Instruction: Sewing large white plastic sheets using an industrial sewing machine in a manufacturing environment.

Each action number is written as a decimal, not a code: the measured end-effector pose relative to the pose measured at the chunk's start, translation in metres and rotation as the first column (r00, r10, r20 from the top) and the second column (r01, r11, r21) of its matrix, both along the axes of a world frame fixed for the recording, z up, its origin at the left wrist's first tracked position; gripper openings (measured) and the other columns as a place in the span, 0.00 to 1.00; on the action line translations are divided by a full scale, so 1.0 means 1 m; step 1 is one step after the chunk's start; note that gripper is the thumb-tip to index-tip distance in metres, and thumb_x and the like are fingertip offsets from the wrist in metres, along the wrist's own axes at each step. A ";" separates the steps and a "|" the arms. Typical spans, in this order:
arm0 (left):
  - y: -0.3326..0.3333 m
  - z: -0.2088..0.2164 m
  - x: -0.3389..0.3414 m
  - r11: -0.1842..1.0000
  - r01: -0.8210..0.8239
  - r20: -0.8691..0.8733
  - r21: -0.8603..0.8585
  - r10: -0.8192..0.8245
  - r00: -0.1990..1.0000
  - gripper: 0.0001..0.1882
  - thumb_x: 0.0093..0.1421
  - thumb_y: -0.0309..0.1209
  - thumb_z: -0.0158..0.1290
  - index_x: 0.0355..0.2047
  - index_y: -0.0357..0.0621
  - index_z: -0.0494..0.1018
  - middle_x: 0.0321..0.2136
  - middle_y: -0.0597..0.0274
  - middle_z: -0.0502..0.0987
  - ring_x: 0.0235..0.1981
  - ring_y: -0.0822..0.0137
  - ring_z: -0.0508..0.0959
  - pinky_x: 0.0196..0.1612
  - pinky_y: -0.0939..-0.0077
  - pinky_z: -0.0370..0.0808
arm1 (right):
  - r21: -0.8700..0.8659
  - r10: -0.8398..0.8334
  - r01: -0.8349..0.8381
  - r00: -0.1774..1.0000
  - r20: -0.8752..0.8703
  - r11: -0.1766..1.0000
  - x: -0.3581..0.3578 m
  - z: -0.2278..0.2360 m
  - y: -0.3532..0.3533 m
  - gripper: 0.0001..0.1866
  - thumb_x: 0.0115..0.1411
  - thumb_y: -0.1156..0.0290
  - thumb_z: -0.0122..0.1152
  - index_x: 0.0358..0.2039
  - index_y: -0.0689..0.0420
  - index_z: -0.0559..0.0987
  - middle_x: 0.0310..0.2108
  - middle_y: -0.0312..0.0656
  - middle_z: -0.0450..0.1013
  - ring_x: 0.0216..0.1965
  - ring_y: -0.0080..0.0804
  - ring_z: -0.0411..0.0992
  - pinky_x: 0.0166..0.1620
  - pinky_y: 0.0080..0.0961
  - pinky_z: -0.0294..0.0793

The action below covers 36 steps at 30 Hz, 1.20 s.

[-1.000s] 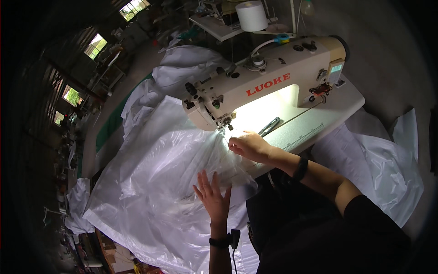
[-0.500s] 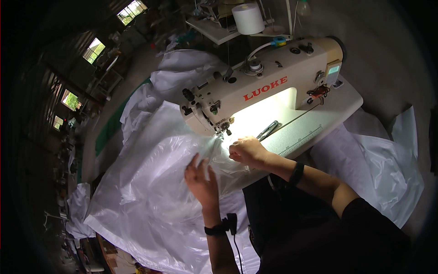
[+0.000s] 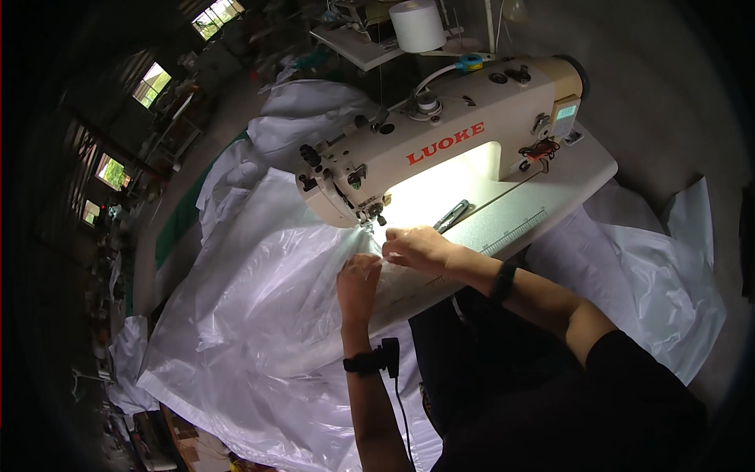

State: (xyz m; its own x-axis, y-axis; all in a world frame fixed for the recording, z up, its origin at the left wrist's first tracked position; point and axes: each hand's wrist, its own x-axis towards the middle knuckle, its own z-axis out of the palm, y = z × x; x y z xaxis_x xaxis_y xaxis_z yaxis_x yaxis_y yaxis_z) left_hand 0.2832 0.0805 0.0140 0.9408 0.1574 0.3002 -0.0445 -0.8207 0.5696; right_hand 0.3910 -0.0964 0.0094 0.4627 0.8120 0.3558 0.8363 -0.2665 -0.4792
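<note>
A wide sheet of white plastic covered most of the lower left, spilling from the surface down toward seven o'clock and bunching again behind the machine at eleven o'clock. More of the same white sheet lay at three o'clock, below the edge of the surface. The cream sewing machine stood across the upper middle, its head pointing toward nine o'clock and its lamp lighting the bed beneath the arm. A large white spool of thread stood at twelve o'clock behind it. The person's dark sleeve filled the five o'clock corner. The left hand lay flat and spread on the plastic just below the needle area, fingers pointing to twelve o'clock, pressing the sheet rather than gripping it. The right hand sat just beside it at its two o'clock, fingers curled down onto the edge of the sheet; whether it pinched the plastic could not be told. A small pair of snips lay on the lit bed above the right hand.
</note>
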 end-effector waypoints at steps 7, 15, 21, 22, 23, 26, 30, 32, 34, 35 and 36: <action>-0.034 -0.008 -0.005 0.997 0.016 0.198 0.080 -0.031 0.980 0.23 0.51 0.29 0.65 0.47 0.41 0.72 0.43 0.52 0.78 0.45 0.51 0.78 0.46 0.62 0.75 | -0.025 -0.190 0.189 0.981 -0.040 0.982 -0.001 -0.014 0.015 0.09 0.60 0.62 0.59 0.30 0.54 0.80 0.33 0.44 0.77 0.36 0.46 0.78 0.37 0.40 0.77; -0.023 -0.028 0.007 0.979 -0.078 0.168 -0.189 0.110 0.980 0.11 0.51 0.24 0.61 0.36 0.38 0.76 0.29 0.55 0.78 0.30 0.61 0.79 0.37 0.69 0.75 | -0.040 -0.190 0.187 0.978 -0.087 0.981 -0.003 -0.009 0.006 0.12 0.61 0.58 0.59 0.36 0.53 0.79 0.34 0.43 0.77 0.37 0.44 0.78 0.40 0.39 0.76; -0.028 -0.029 0.011 0.945 -0.235 0.029 -0.226 0.248 0.968 0.05 0.51 0.23 0.57 0.30 0.37 0.74 0.30 0.53 0.79 0.30 0.53 0.79 0.36 0.61 0.74 | -0.088 -0.322 0.314 0.943 -0.086 0.945 -0.021 -0.003 -0.004 0.22 0.60 0.48 0.60 0.44 0.53 0.76 0.30 0.43 0.78 0.35 0.41 0.78 0.40 0.36 0.76; -0.030 -0.028 0.011 0.955 -0.208 0.043 -0.211 0.221 0.974 0.06 0.51 0.23 0.57 0.30 0.37 0.74 0.30 0.53 0.79 0.30 0.53 0.79 0.36 0.61 0.74 | -0.088 -0.357 0.354 0.934 -0.022 0.931 -0.023 -0.004 -0.004 0.23 0.60 0.47 0.60 0.45 0.53 0.76 0.30 0.43 0.78 0.34 0.41 0.79 0.40 0.36 0.76; -0.031 -0.027 0.010 0.964 -0.180 0.056 -0.196 0.194 0.979 0.07 0.50 0.23 0.57 0.30 0.37 0.73 0.29 0.53 0.79 0.31 0.53 0.79 0.36 0.61 0.74 | -0.106 -0.374 0.367 0.927 -0.044 0.924 -0.025 -0.006 -0.002 0.22 0.60 0.48 0.60 0.44 0.53 0.77 0.29 0.43 0.78 0.34 0.41 0.79 0.39 0.36 0.76; -0.034 -0.022 0.008 0.972 -0.148 0.111 -0.183 0.171 0.979 0.08 0.50 0.23 0.57 0.32 0.37 0.73 0.30 0.54 0.78 0.32 0.53 0.78 0.38 0.62 0.74 | -0.090 -0.406 0.401 0.913 -0.039 0.912 -0.024 -0.014 0.004 0.17 0.60 0.53 0.60 0.41 0.52 0.78 0.28 0.42 0.78 0.34 0.42 0.79 0.39 0.36 0.76; -0.035 -0.020 0.007 0.965 -0.075 0.173 -0.251 0.121 0.977 0.09 0.51 0.23 0.57 0.35 0.38 0.77 0.31 0.55 0.79 0.34 0.52 0.78 0.40 0.62 0.74 | -0.108 -0.407 0.402 0.913 -0.028 0.909 -0.019 -0.025 0.010 0.11 0.59 0.60 0.59 0.36 0.53 0.79 0.30 0.44 0.78 0.34 0.42 0.79 0.39 0.38 0.76; -0.035 -0.022 0.007 0.977 -0.058 0.201 -0.206 0.100 0.974 0.09 0.52 0.24 0.57 0.35 0.39 0.78 0.32 0.55 0.79 0.34 0.52 0.78 0.41 0.62 0.74 | -0.092 -0.411 0.407 0.911 -0.029 0.909 -0.019 -0.027 0.011 0.10 0.58 0.61 0.60 0.35 0.53 0.80 0.31 0.44 0.79 0.35 0.42 0.79 0.40 0.38 0.76; -0.034 -0.026 0.009 0.981 -0.063 0.180 -0.183 0.096 0.979 0.08 0.53 0.25 0.57 0.35 0.40 0.79 0.32 0.56 0.79 0.35 0.52 0.79 0.42 0.61 0.74 | -0.067 -0.416 0.414 0.909 -0.021 0.908 -0.022 -0.026 0.010 0.10 0.58 0.62 0.60 0.36 0.52 0.80 0.31 0.44 0.79 0.35 0.42 0.79 0.41 0.38 0.76; -0.033 -0.027 0.010 0.979 -0.090 0.136 -0.182 0.116 0.984 0.08 0.53 0.25 0.57 0.34 0.40 0.79 0.33 0.57 0.79 0.35 0.53 0.79 0.42 0.61 0.74 | -0.059 -0.413 0.411 0.910 -0.035 0.910 -0.024 -0.024 0.009 0.09 0.57 0.62 0.60 0.35 0.52 0.80 0.31 0.44 0.79 0.35 0.42 0.79 0.40 0.38 0.76; -0.033 -0.029 0.011 0.977 -0.115 0.093 -0.181 0.133 0.987 0.07 0.54 0.26 0.57 0.34 0.40 0.79 0.33 0.57 0.79 0.35 0.53 0.79 0.41 0.61 0.74 | -0.050 -0.411 0.408 0.910 -0.048 0.911 -0.026 -0.023 0.007 0.09 0.57 0.62 0.60 0.35 0.52 0.80 0.31 0.44 0.79 0.35 0.42 0.79 0.40 0.38 0.76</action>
State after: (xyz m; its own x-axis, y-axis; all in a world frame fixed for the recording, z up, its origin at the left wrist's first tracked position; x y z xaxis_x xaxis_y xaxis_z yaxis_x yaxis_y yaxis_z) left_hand 0.2939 0.0477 -0.0150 0.8756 0.3296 0.3531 -0.0152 -0.7118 0.7022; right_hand 0.3651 -0.0892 -0.0132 0.7759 0.5593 0.2918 0.6217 -0.5990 -0.5048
